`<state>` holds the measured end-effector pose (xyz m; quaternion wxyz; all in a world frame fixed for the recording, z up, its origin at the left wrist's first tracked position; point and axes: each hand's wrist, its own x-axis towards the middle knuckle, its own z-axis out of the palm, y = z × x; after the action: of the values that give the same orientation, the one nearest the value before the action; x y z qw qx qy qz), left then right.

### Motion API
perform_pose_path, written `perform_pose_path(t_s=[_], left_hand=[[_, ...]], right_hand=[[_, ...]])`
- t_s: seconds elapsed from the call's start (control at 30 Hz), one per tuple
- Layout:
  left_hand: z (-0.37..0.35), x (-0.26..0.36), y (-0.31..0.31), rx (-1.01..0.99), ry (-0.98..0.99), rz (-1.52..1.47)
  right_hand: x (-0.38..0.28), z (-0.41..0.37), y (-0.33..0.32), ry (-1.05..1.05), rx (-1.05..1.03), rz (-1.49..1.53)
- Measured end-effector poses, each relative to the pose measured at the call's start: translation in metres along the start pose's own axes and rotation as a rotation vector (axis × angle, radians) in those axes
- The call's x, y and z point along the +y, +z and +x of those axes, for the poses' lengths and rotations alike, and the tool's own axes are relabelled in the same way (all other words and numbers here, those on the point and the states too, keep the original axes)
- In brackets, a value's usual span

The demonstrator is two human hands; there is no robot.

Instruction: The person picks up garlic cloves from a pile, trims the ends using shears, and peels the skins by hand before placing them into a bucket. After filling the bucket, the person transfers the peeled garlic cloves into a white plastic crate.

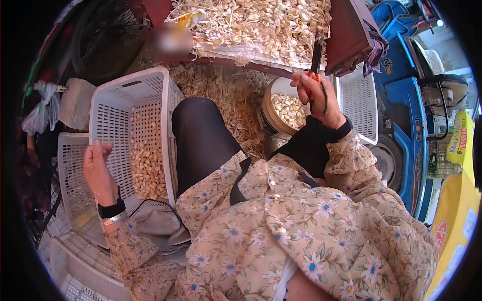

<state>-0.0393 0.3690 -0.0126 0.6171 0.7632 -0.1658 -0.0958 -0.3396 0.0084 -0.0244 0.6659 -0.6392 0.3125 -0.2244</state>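
Observation:
My right hand [321, 98] grips scissors [316, 75] with orange-and-black handles, their dark blades pointing away at the edge of the heap. The heap on the raised surface is garlic cloves [271, 25] mixed with dry skins and stalks. Under my right hand stands a round bucket [270, 108] part filled with garlic cloves [289, 109]. At the left, my left hand [99, 168] is by the side of a white slatted basket [168, 95], thumb and fingers curled together. Whatever they pinch, if anything, is too small to make out. Loose garlic cloves [145, 168] lie in that basket.
Dry husks [226, 85] cover the floor between my knees. Another white basket [359, 100] stands at right, beside a blue vehicle [401, 110]. More white crates [70, 175] sit at left, near a concrete block [78, 103]. A yellow bag [454, 200] is at far right.

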Motion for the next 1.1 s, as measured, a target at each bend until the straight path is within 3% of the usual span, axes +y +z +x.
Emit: perform_pose_path(t_s=[0.27, 0.33, 0.43, 0.47, 0.63, 0.77, 1.1], left_hand=[[-0.015, 0.005, 0.013, 0.102, 0.003, 0.002], [-0.021, 0.003, 0.025, 0.048, -0.023, -0.014], [-0.020, 0.004, 0.057, -0.044, -0.044, 0.066], [-0.041, 0.014, 0.066, -0.073, -0.018, 0.049], [-0.063, 0.019, 0.120, -0.207, -0.054, 0.041], [-0.070, 0.031, 0.136, -0.262, -0.037, 0.153], [-0.058, 0.040, 0.163, -0.335, 0.039, 0.096]], right_hand=[[-0.005, -0.003, -0.014, -0.009, -0.040, -0.105], [-0.027, -0.010, -0.020, 0.170, 0.005, 0.022], [-0.037, -0.011, -0.031, 0.141, 0.075, -0.064], [-0.016, -0.030, -0.050, -0.003, 0.094, -0.017], [-0.020, -0.065, -0.087, -0.010, 0.187, 0.112], [-0.019, -0.075, -0.095, -0.070, 0.215, 0.145], [-0.020, -0.073, -0.092, -0.124, 0.227, 0.210]])
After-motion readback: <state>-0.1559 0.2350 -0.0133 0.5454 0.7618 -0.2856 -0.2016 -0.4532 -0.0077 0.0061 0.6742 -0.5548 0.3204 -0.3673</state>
